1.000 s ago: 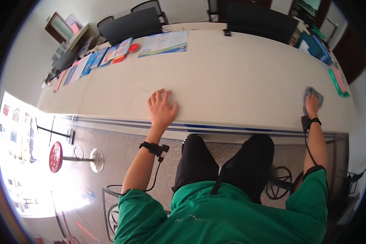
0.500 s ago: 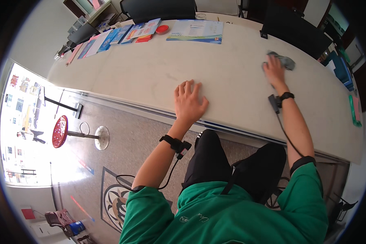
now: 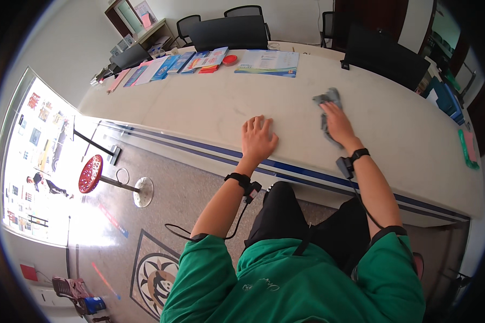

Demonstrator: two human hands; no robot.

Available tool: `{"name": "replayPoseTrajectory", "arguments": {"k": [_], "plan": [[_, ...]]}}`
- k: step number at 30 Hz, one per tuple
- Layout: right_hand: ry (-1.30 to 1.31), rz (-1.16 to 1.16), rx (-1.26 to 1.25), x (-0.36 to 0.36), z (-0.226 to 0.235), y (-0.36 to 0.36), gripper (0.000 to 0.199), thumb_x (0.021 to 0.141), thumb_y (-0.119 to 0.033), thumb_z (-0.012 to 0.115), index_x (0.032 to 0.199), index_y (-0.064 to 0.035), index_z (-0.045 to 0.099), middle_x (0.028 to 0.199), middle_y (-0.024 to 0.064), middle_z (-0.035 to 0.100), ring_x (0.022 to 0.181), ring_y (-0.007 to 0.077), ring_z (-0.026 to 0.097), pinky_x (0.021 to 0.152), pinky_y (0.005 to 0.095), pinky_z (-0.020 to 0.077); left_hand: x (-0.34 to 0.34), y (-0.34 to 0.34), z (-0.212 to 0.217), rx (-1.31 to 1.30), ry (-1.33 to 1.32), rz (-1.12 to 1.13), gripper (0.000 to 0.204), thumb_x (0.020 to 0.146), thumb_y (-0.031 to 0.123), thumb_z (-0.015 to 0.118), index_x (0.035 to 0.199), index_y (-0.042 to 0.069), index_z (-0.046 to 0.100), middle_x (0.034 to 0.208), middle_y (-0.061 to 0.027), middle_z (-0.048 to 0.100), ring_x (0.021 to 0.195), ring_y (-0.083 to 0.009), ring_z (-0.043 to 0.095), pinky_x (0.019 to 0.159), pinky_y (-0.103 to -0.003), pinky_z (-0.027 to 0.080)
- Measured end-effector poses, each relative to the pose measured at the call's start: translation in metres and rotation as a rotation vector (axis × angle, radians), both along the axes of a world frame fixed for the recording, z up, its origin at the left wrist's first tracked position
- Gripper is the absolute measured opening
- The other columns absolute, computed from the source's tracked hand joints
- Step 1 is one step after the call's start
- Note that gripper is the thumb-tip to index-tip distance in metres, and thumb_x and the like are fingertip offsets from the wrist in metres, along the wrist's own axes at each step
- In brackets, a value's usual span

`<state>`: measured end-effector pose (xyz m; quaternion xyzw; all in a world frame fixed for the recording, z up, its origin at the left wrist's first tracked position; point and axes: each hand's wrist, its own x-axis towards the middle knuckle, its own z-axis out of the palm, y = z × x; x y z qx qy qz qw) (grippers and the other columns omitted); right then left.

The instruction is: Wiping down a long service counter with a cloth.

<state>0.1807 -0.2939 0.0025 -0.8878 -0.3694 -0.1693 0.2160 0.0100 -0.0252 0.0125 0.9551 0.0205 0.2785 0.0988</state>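
Note:
My right hand (image 3: pixel 339 123) presses a crumpled grey cloth (image 3: pixel 331 96) against the pale countertop (image 3: pixel 199 113), right of the middle. Cloth shows beyond the fingertips and along the thumb side of the palm. Further left, near the counter's front edge, my left hand (image 3: pixel 258 139) rests palm down with its fingers spread. Nothing is in it. Both wrists carry black straps with small cabled devices.
Leaflets (image 3: pixel 170 65), a round red container (image 3: pixel 230 60) and a blue-white sheet (image 3: pixel 268 63) lie along the far side. Dark monitors (image 3: pixel 385 56) stand behind. At the right end are blue folders (image 3: pixel 447 99) and a green item (image 3: pixel 467 149). A red stool (image 3: pixel 90 174) is at left.
My right hand has swept the cloth leftward and somewhat nearer across the countertop. The left hand stays spread on the surface. The whole view has shifted slightly.

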Motion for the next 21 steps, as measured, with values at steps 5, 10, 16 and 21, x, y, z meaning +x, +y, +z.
{"name": "replayPoseTrajectory", "arguments": {"k": [5,10,16,21], "plan": [[-0.064,-0.342,-0.065,0.035,-0.021,-0.188,0.045,0.097,0.0,0.049,0.143,-0.0024,0.052,0.144,0.0217,0.054,0.138,0.0362,0.048,0.117,0.0438,0.0385,0.004,0.002,-0.006,0.044,-0.008,0.012,0.048,0.086,0.028,0.058,0.13,0.009,0.061,0.135,-0.0161,0.056,0.131,-0.0356,0.047,0.113,-0.051,0.034],[0.004,-0.732,-0.146,0.012,-0.035,-0.363,0.046,0.102,-0.005,0.047,0.147,-0.0041,0.047,0.146,0.0213,0.052,0.136,0.0367,0.048,0.115,0.0436,0.0398,-0.008,0.008,-0.009,0.041,0.0,0.05,0.047,0.085,0.027,0.058,0.129,0.01,0.06,0.136,-0.0152,0.056,0.131,-0.0345,0.046,0.113,-0.051,0.034],[0.04,-0.918,-0.27,0.018,-0.054,-0.459,0.047,0.105,-0.015,0.048,0.151,-0.0058,0.043,0.149,0.0188,0.051,0.136,0.0377,0.049,0.115,0.0459,0.0401,0.003,-0.008,0.001,0.011,-0.023,0.005,0.044,0.083,0.025,0.06,0.125,0.01,0.062,0.131,-0.0144,0.057,0.127,-0.0345,0.049,0.109,-0.051,0.036],[-0.151,-0.604,-0.196,0.054,-0.06,-0.339,0.046,0.1,-0.018,0.056,0.143,-0.003,0.051,0.141,0.0211,0.057,0.131,0.0388,0.052,0.11,0.0476,0.0428,-0.003,-0.005,-0.002,-0.013,-0.024,0.02,0.043,0.083,0.024,0.06,0.123,0.01,0.063,0.13,-0.0138,0.058,0.126,-0.0341,0.051,0.109,-0.051,0.037]]}}
